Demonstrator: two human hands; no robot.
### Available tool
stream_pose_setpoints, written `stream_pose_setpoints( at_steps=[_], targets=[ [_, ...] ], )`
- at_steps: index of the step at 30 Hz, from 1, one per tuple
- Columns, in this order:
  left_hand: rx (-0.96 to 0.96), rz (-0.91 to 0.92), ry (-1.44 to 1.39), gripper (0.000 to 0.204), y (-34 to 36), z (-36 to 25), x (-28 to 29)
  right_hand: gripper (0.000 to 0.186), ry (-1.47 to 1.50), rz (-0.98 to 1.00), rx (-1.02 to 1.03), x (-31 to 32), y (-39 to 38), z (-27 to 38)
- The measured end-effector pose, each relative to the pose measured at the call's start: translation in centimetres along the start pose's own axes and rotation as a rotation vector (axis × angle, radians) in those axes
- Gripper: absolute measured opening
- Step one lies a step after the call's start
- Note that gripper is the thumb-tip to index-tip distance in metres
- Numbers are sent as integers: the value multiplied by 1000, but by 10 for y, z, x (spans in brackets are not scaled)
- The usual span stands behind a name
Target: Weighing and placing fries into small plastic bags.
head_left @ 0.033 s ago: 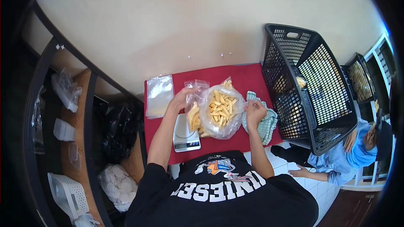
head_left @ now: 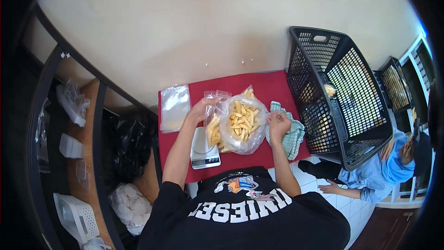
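Observation:
A big clear plastic bag [head_left: 249, 144] full of pale yellow snack sticks [head_left: 243, 119] lies open on the red-covered table. My left hand [head_left: 202, 108] grips a smaller clear zip bag [head_left: 221, 95] at its upper part, its fingers partly hidden by the plastic. Yellow pieces fill the lower part of this small bag, which leans against the large one. On the big bag's right edge my right hand [head_left: 279, 124] is closed with curled fingers; it seems to pinch the plastic there. Below the small bag stands a white digital scale [head_left: 201, 148].
Flat clear bags [head_left: 175, 106] lie at the table's left. A green checked cloth [head_left: 291, 143] is under my right hand. A tall black crate [head_left: 300, 83] stands on the right, with a seated person [head_left: 370, 176] beyond it. Shelves [head_left: 85, 143] with plastic containers line the left.

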State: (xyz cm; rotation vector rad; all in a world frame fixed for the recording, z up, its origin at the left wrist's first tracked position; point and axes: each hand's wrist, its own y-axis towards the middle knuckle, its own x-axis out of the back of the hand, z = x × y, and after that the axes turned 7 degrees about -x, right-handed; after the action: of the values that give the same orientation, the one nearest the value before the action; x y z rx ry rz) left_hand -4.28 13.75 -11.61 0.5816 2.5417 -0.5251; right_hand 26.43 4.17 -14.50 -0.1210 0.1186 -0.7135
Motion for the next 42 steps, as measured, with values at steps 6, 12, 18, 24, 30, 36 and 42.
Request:
stream_pose_setpoints(
  at_steps=[6,12,18,24,30,36,42],
  targets=[
    [27,111,-208,41,8,21,-3,11,409,16,-365,-34,-6,-53],
    [1,69,-257,36,-3,10,-22,11,490,79,-317,-51,-8,-38],
    [-59,94,-16,41,-5,10,-19,13,409,164,-377,-56,4,-62],
    [-99,87,13,38,-18,0,-20,17,491,194,-541,-45,14,-45],
    [-294,-10,143,47,-51,-25,-35,14,436,193,-586,-8,26,-25],
    [-597,-205,775,69,-75,-48,-72,11,479,318,-387,-3,34,59],
    [-805,-440,1307,75,-76,-47,-127,12,383,463,-94,-32,10,186]
  ],
)
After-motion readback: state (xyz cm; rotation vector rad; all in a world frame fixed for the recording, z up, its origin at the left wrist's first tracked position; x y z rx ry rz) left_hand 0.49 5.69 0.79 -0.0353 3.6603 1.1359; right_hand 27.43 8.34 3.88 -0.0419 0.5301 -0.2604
